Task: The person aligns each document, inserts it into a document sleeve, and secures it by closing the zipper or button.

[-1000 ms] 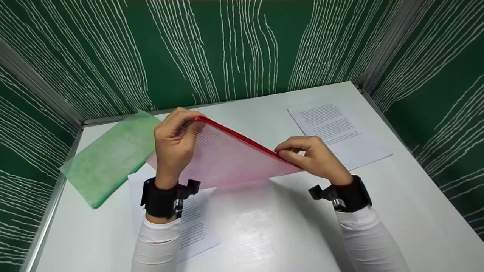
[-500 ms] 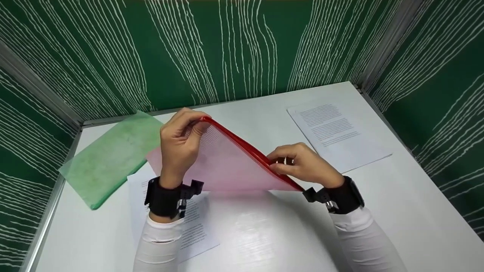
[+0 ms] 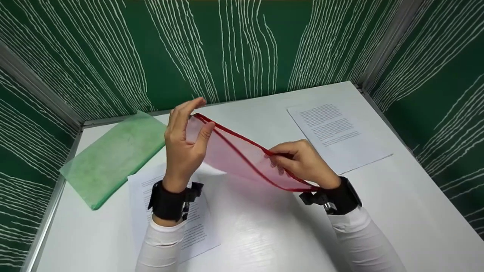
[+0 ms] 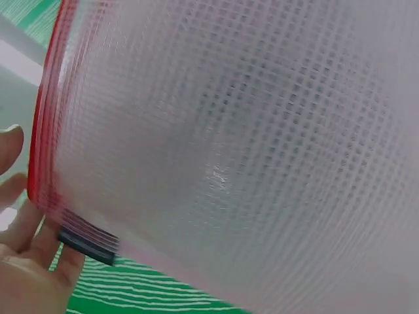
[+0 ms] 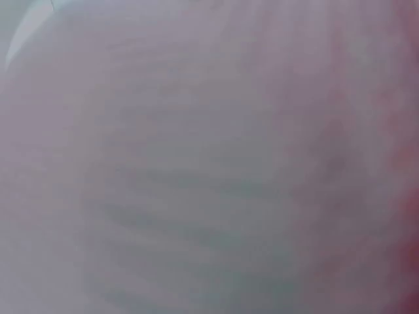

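Note:
A see-through pink mesh zip pouch [image 3: 230, 156] with red edging is held up over the table, its mouth spread apart. My right hand [image 3: 300, 160] grips the red edge near the right end, with some fingers showing through the mesh. At the upper left corner is my left hand [image 3: 185, 147], fingers straight and thumb spread out beside the edging. In the left wrist view, fingers of the left hand [image 4: 29, 271] lie by the pouch's corner, where a dark tab [image 4: 88, 247] sits. Blurred pinkish mesh [image 5: 196, 144] fills the right wrist view and hides the right hand there.
A green mesh pouch [image 3: 117, 155] lies at the table's back left. Printed sheets [image 3: 200, 230] lie under the left forearm, and more printed paper [image 3: 340, 132] is at the back right. Green walls [image 3: 249, 49] with white lines enclose the white table [image 3: 397, 211].
The left hand has let go of the pouch's corner and spread its fingers. The pouch's mouth has opened wider. The right hand has moved slightly left and now grips one red edge.

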`<action>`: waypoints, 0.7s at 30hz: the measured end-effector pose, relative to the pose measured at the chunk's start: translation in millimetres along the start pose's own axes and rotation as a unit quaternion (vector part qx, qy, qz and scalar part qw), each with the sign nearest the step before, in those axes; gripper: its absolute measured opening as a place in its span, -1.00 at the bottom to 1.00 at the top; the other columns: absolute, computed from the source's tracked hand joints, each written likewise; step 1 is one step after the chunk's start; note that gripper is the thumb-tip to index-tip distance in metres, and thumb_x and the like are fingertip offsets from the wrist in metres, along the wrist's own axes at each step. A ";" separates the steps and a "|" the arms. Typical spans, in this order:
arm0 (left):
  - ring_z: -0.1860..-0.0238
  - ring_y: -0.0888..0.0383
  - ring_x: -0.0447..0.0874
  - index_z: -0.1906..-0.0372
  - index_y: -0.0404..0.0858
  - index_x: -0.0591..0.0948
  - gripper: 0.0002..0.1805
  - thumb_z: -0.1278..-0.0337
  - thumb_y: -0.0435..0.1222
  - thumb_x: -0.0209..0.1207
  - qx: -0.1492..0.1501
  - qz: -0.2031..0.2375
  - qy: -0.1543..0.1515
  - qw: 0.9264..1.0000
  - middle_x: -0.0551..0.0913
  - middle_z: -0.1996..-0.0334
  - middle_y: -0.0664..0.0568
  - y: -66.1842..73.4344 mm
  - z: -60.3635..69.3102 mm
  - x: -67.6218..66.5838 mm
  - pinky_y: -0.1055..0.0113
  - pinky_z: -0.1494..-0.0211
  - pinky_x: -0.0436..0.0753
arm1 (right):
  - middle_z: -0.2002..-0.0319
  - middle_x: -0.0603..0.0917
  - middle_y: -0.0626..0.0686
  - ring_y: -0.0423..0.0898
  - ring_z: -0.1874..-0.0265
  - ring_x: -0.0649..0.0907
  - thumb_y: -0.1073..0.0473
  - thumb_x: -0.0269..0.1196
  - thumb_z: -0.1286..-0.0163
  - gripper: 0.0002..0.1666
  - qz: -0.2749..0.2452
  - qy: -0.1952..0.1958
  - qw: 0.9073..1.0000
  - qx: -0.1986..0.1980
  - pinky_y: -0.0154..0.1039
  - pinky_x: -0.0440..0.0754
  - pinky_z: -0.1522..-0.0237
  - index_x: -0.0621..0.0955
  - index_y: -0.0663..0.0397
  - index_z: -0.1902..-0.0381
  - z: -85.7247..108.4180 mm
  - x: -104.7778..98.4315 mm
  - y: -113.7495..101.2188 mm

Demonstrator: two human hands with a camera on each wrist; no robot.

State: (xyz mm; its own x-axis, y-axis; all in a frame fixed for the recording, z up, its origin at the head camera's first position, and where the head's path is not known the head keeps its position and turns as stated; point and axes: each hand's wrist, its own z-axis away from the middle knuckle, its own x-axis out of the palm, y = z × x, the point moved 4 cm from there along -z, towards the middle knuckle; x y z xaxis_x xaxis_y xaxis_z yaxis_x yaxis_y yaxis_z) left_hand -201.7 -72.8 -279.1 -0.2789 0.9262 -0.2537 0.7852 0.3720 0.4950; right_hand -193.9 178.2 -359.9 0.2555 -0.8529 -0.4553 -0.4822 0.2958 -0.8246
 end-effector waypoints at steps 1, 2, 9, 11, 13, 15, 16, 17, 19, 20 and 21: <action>-0.16 0.15 0.39 -0.17 -0.27 0.44 -0.46 0.00 -0.38 0.26 0.005 -0.011 0.004 1.000 0.51 -0.08 0.00 -0.7 0.8 1.2 0.20 -0.22 0.34 | 0.56 0.66 0.04 -0.10 0.70 0.57 0.37 0.21 -0.21 -0.83 -0.010 0.005 1.000 0.006 -0.34 0.55 0.62 0.70 0.10 0.30 0.0 0.1 0.3; -0.20 0.14 0.35 -0.19 -0.28 0.42 -0.43 0.01 -0.38 0.27 0.009 -0.021 0.010 1.000 0.47 -0.13 -0.01 -0.9 1.7 2.2 0.18 -0.26 0.31 | 0.55 0.66 0.06 -0.09 0.70 0.57 0.37 0.22 -0.21 -0.85 -0.016 0.013 1.000 0.013 -0.34 0.55 0.61 0.70 0.13 0.30 0.1 -0.2 0.3; -0.07 0.07 0.31 0.02 -0.37 0.46 -0.57 -0.04 -0.21 0.22 0.012 -0.110 0.056 0.992 0.42 0.04 -0.11 6.0 25.0 13.6 0.18 -0.16 0.28 | 0.40 0.68 0.20 -0.21 0.58 0.55 0.43 0.21 -0.18 -0.86 -0.041 0.079 0.994 0.068 -0.44 0.54 0.50 0.68 0.31 0.31 1.5 -5.1 -13.6; 0.10 0.09 0.34 0.21 -0.36 0.48 -0.68 -0.05 -0.19 0.20 -0.001 -0.113 0.033 0.993 0.43 0.22 -0.09 11.4 36.3 24.0 0.25 -0.01 0.35 | 0.43 0.67 0.25 -0.20 0.60 0.56 0.42 0.21 -0.19 -0.86 -0.063 0.095 0.990 0.079 -0.42 0.54 0.50 0.68 0.31 0.30 1.8 -4.9 -12.5; 0.24 0.12 0.36 0.37 -0.31 0.45 -0.72 -0.05 -0.15 0.18 -0.019 -0.112 -0.011 0.993 0.41 0.37 -0.04 18.1 48.7 38.3 0.34 0.14 0.39 | 0.47 0.65 0.26 -0.18 0.63 0.56 0.40 0.21 -0.20 -0.86 -0.082 0.113 0.987 0.081 -0.41 0.53 0.52 0.68 0.31 0.29 2.3 -3.7 -8.4; 0.36 0.18 0.34 0.45 -0.25 0.42 -0.67 -0.04 -0.07 0.19 -0.036 -0.120 -0.058 0.990 0.38 0.46 0.01 25.0 61.2 53.7 0.41 0.30 0.39 | 0.46 0.65 0.27 -0.18 0.62 0.57 0.40 0.20 -0.21 -0.85 -0.101 0.126 0.983 0.082 -0.40 0.53 0.50 0.67 0.31 0.28 2.0 -1.5 -2.8; 0.41 0.20 0.32 0.47 -0.23 0.40 -0.64 -0.02 -0.03 0.19 -0.043 -0.129 -0.077 0.988 0.37 0.49 0.03 28.2 67.2 61.1 0.44 0.38 0.37 | 0.45 0.65 0.26 -0.19 0.61 0.57 0.39 0.20 -0.21 -0.85 -0.107 0.133 0.982 0.081 -0.41 0.54 0.50 0.67 0.30 0.27 1.8 0.0 1.3; 0.45 0.22 0.29 0.49 -0.21 0.38 -0.60 -0.01 0.03 0.19 -0.049 -0.142 -0.095 0.984 0.35 0.52 0.05 31.5 73.1 68.1 0.46 0.44 0.34 | 0.42 0.67 0.22 -0.22 0.57 0.58 0.38 0.21 -0.21 -0.85 -0.113 0.143 0.980 0.078 -0.42 0.54 0.47 0.67 0.29 0.26 1.7 1.4 5.0; 0.52 0.24 0.25 0.51 -0.18 0.37 -0.53 0.01 0.14 0.15 -0.059 -0.173 -0.128 0.975 0.32 0.56 0.10 35.8 83.8 80.9 0.48 0.53 0.27 | 0.40 0.68 0.14 -0.27 0.53 0.55 0.34 0.24 -0.20 -0.85 -0.112 0.164 0.977 0.073 -0.46 0.52 0.47 0.69 0.25 0.26 1.5 3.8 12.6; 0.54 0.25 0.23 0.51 -0.17 0.36 -0.50 0.01 0.19 0.13 -0.063 -0.187 -0.140 0.970 0.31 0.57 0.12 37.5 88.0 86.1 0.48 0.55 0.24 | 0.41 0.68 0.11 -0.27 0.53 0.54 0.33 0.25 -0.20 -0.85 -0.116 0.173 0.976 0.069 -0.46 0.51 0.47 0.69 0.23 0.26 1.4 5.1 16.1; 0.56 0.25 0.23 0.52 -0.16 0.36 -0.48 0.01 0.23 0.09 -0.067 -0.199 -0.150 0.966 0.31 0.58 0.14 38.7 91.7 90.8 0.48 0.57 0.21 | 0.44 0.68 0.07 -0.28 0.54 0.53 0.32 0.26 -0.19 -0.85 -0.116 0.182 0.974 0.066 -0.47 0.49 0.49 0.70 0.21 0.27 1.6 6.2 17.4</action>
State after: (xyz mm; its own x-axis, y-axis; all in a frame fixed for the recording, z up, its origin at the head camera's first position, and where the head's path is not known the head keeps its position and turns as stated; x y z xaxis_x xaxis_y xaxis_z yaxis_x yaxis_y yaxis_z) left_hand -145.9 20.1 -359.2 -0.3559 0.6565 -0.6651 0.5652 0.7180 0.4064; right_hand -199.4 178.7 -377.5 0.0191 -0.9924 -0.1216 -0.3285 0.1086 -0.9382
